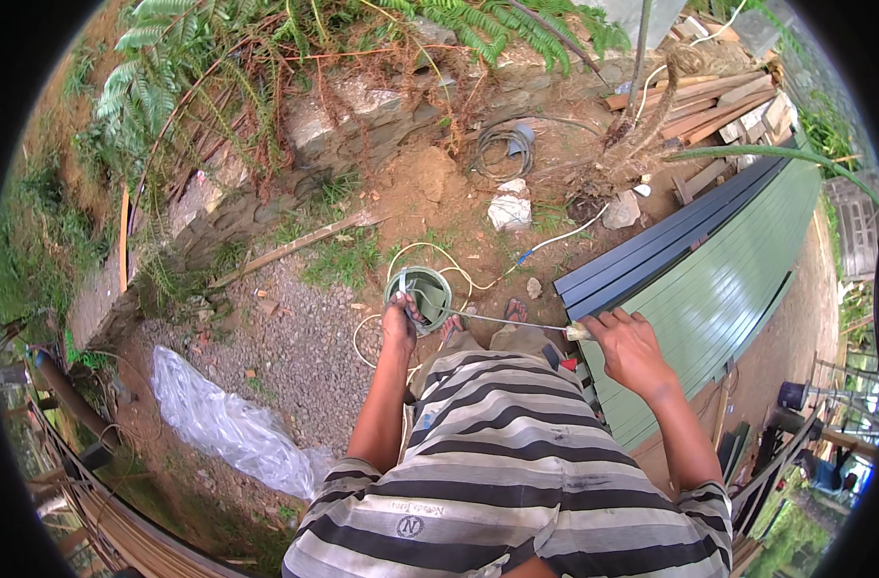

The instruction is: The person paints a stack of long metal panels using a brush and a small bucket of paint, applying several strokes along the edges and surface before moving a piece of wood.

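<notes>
While we stand on the gravel point(295, 337), our left hand point(401, 323) grasps a round green container point(442, 289) by the near left part of its rim, holding it in front of our body with its mouth facing up toward us. Our right hand point(634, 352) is closed around the pale handle point(578, 331) of a tool, whose thin rod point(521, 323) runs leftward to the right side of the container. We cannot tell whether its tip touches the rim or lies inside.

Below, our 2 feet point(515, 310) show beyond the hem of our trousers, near the rod. A pale hose point(492, 285) loops on the ground around the container and runs off to the right, with a blue section along it. Beside our right arm we see long green panels point(719, 275), with dark panels point(651, 228) along their far edge. Clear plastic sheeting point(223, 409) lies crumpled on our left. Farther ahead are 1 white block point(510, 211), a dark coiled hose point(487, 166) and, to the right, stacked timber point(714, 101). Ferns point(314, 29) hang over a low stone wall point(348, 125).
</notes>
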`<state>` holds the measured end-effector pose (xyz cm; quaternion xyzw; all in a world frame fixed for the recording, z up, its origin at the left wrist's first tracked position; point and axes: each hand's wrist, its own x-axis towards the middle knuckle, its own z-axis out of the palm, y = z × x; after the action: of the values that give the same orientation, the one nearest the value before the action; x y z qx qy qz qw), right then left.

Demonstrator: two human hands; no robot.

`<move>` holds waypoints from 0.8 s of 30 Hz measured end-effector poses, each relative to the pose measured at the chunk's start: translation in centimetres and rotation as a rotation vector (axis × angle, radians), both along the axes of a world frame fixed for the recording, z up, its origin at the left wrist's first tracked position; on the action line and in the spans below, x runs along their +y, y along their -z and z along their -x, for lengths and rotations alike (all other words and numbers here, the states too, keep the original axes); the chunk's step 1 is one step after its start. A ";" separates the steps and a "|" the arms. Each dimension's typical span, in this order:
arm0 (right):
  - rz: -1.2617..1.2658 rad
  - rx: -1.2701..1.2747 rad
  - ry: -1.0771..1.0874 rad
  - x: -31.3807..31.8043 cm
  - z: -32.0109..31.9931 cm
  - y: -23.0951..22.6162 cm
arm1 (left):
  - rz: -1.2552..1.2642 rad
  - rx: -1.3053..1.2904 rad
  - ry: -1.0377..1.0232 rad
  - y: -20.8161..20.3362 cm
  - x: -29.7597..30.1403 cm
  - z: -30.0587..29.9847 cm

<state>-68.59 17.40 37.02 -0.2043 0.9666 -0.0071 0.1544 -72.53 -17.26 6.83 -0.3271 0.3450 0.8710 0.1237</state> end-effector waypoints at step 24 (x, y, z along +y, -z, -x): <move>0.063 -0.049 0.253 1.1 -2.5 2.5 | 0.236 -0.018 0.066 3.0 -1.1 4.2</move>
<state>-66.08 18.48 34.49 -0.0851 0.9799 -0.0619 0.1695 -76.77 -18.33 3.79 -0.3355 0.4546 0.8169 0.1162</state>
